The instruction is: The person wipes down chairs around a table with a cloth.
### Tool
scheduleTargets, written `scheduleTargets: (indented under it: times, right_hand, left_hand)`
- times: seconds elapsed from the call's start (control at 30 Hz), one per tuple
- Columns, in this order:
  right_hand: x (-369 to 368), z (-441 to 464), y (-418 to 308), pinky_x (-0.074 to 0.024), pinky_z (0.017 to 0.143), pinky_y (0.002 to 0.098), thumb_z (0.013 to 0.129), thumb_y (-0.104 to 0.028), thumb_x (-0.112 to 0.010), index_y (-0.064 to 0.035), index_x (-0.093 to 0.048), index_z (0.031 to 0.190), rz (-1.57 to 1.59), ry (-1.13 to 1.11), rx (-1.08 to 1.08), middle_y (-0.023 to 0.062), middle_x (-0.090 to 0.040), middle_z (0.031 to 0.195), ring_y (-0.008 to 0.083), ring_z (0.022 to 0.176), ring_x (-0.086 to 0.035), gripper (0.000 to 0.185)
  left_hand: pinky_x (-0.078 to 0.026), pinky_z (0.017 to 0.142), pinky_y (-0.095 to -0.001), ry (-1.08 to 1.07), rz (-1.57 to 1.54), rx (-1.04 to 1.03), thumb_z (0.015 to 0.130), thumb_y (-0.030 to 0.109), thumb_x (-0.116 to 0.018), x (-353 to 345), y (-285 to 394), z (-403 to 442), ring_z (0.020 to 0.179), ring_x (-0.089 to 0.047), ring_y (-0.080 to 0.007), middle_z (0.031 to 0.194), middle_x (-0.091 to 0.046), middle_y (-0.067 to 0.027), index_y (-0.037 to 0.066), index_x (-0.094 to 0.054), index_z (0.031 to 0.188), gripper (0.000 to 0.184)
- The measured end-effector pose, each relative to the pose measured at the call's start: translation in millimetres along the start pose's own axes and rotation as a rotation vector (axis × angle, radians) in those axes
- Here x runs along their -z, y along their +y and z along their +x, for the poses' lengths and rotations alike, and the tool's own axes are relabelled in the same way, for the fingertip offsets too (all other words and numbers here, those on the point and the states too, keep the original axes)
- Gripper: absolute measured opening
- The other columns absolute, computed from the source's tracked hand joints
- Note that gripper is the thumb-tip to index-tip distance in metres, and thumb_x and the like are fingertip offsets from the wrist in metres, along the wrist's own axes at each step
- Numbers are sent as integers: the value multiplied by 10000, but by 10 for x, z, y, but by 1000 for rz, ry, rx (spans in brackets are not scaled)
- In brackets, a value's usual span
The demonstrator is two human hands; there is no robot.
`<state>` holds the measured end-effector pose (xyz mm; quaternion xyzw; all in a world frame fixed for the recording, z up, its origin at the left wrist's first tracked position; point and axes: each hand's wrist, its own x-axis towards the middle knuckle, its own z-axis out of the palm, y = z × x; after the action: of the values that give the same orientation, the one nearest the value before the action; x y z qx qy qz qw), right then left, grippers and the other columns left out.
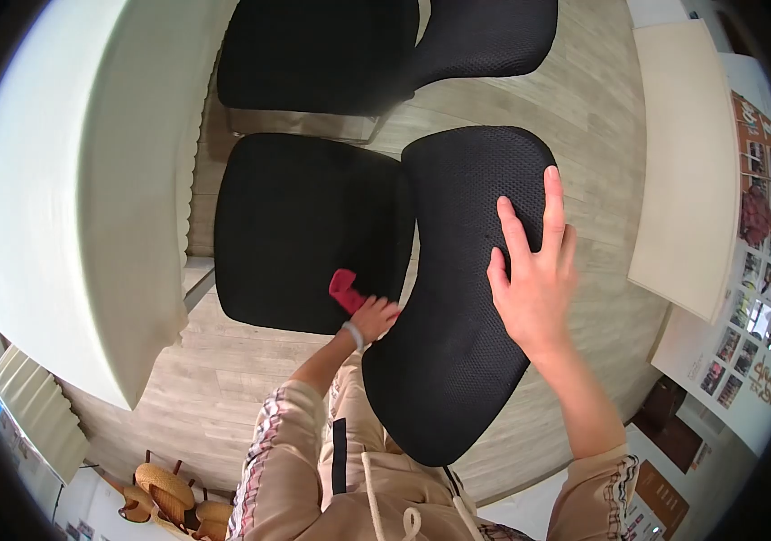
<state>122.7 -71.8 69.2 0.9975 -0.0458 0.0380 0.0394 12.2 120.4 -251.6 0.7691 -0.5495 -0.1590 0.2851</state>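
Gripping red cloth at black seat, just left of frame center: left hand, fingers closed. Right hand, fingers spread wide, along backrest, right of center. White drape, upper left.

Red cloth: part covered by left hand; fingertips there indistinct. Right hand: palm hidden, back of hand toward camera. Near chair's legs obscured by black seat and backrest. Farther chair cut off at top edge. Wall-poster photos too small to make out. Straw hats cropped at lower border.
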Motion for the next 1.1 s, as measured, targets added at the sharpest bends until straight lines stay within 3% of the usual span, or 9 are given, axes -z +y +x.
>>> scheduleTargets:
  times: [0.1,0.17,0.37,0.43,0.5,0.6,0.83,0.97,1.1]
  right_hand:
    - [-53,-9,3,-472,633,359,573,-24,-653,-94,-562,1081,49,27,-3,158,-225,1389,293,756,-470,521]
    - [-40,-1,7,-476,640,363,572,-15,-652,-94,-559,1085,55,26,9,162,-219,1390,307,785,-483,527]
    - [-32,21,16,-477,653,363,577,-5,-651,-91,-563,1072,52,33,41,159,-210,1393,311,799,-488,510]
    - [-44,22,19,-476,655,359,579,-5,-651,-90,-565,1069,49,28,26,157,-210,1393,301,791,-483,505]
    - [-43,21,21,-476,649,356,583,-7,-649,-90,-566,1069,51,27,31,156,-210,1394,297,786,-481,500]
    - [-31,45,24,-476,634,349,594,-16,-644,-91,-566,1068,50,36,40,153,-209,1396,290,775,-477,485]
    - [-149,14,22,-472,641,344,616,-57,-639,-83,-576,1046,123,40,20,147,-215,1396,291,777,-475,435]
    - [-237,0,-34,-473,596,346,620,-69,-643,-72,-586,1011,171,57,21,140,-211,1397,294,768,-470,395]
    - [-326,-15,-74,-467,548,370,617,-55,-627,-48,-561,918,291,78,31,157,-193,1398,323,762,-470,309]
  left_hand:
    - [-385,760,-387,-93,-12,-108,769,209,-480,163,-226,-718,879,-471,-238,925,-484,-47,195,-571,926,182]
    - [-382,744,-379,-205,-3,49,767,223,-481,372,-571,-1026,859,-480,-240,911,-486,-48,204,-563,875,137]
    - [-393,690,-432,356,365,926,795,177,-507,1207,-1498,-1149,846,-480,-323,913,-480,-124,68,-506,910,158]
    - [-392,694,-433,475,447,1045,786,168,-524,1301,-1480,-992,846,-477,-325,929,-473,-128,58,-488,929,184]
    - [-393,696,-428,464,488,1398,763,156,-553,1226,-1318,-726,859,-474,-314,959,-456,-135,66,-467,955,229]
    - [-393,699,-412,265,556,1221,781,148,-498,757,-743,-560,879,-471,-304,951,-456,-122,106,-486,969,193]
    - [-434,787,-407,-146,-151,564,776,198,-558,-151,110,-267,952,-513,-330,998,-516,-131,132,-537,984,220]
    - [-455,787,-372,-200,-664,700,736,133,-618,72,-241,-451,913,-551,-294,972,-567,-124,106,-552,1001,274]
    - [-471,739,-318,104,-774,1098,725,114,-632,795,-309,-495,827,-585,-210,895,-614,-97,84,-559,974,262]
